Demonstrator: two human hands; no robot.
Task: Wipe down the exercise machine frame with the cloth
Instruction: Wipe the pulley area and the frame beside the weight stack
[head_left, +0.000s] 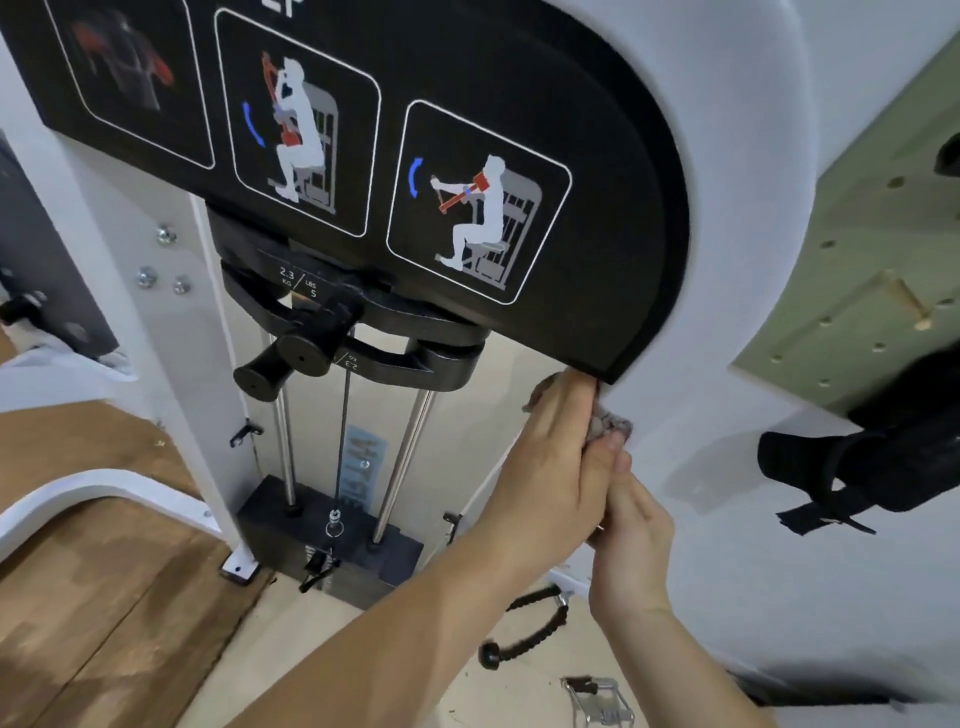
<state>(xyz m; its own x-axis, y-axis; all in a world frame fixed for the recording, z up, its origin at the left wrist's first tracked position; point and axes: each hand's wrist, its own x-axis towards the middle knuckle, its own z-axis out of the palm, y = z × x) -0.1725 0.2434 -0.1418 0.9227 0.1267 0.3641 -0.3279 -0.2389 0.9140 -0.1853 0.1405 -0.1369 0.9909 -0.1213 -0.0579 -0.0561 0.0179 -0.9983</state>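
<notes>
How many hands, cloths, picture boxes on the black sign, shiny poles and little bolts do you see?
Hands: 2, left hand and right hand
Cloth: 1
Picture boxes: 3
Shiny poles: 2
Bolts: 3
Total: 11

— Where are the hands?
— Left hand (550, 467) flat on the cloth (610, 423), pressing it against the white frame (727, 260) right under the corner of the black instruction panel (467, 156).
— And the other?
— Right hand (631, 540) just beside it, fingertips touching the cloth's lower edge. Weight stack (332, 540) sits below.
</notes>
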